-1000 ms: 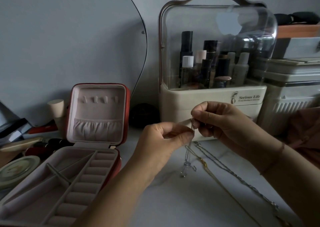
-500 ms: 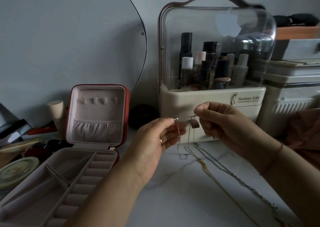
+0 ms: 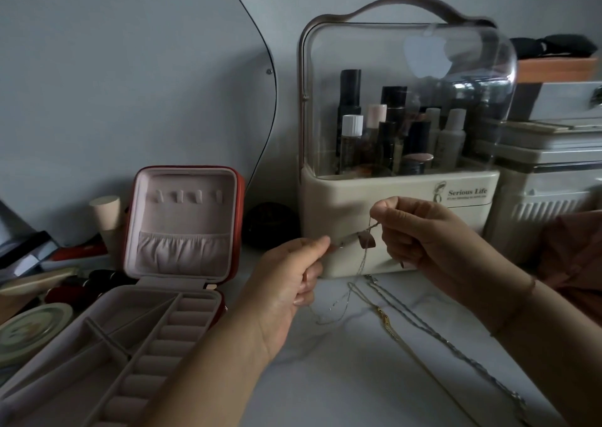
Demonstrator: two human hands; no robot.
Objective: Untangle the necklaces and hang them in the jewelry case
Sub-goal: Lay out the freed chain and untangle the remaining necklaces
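The left hand (image 3: 286, 283) and the right hand (image 3: 420, 234) are both up over the white table (image 3: 325, 387). They are close to each other but not touching. Together they hold one thin necklace (image 3: 360, 265).

The left hand pinches one bit of it with the thumb and first finger, and its other fingers are curled in. The right hand pinches another bit a little higher, also with thumb and first finger, and its other fingers are bent too. A short piece of chain runs from one pinch to the other. The rest hangs down in loose loops, and the lowest loop reaches the table just under the left hand.

A small brown tab (image 3: 367, 241) shows between the hands. It is hard to tell if it is on the chain or on the makeup box (image 3: 391, 198) behind it.

Two more chains lie flat on the table under the right arm, a gold necklace (image 3: 387, 320) and a silver necklace (image 3: 456, 351) just beside it. Their top ends come near the hanging chain, but it is too small to see if they are caught in it.

The jewelry case (image 3: 185, 218) sits open on the left, well apart from both hands. Its lid stands up, with a row of little hooks (image 3: 187, 196) and a soft pocket (image 3: 182, 250) below them
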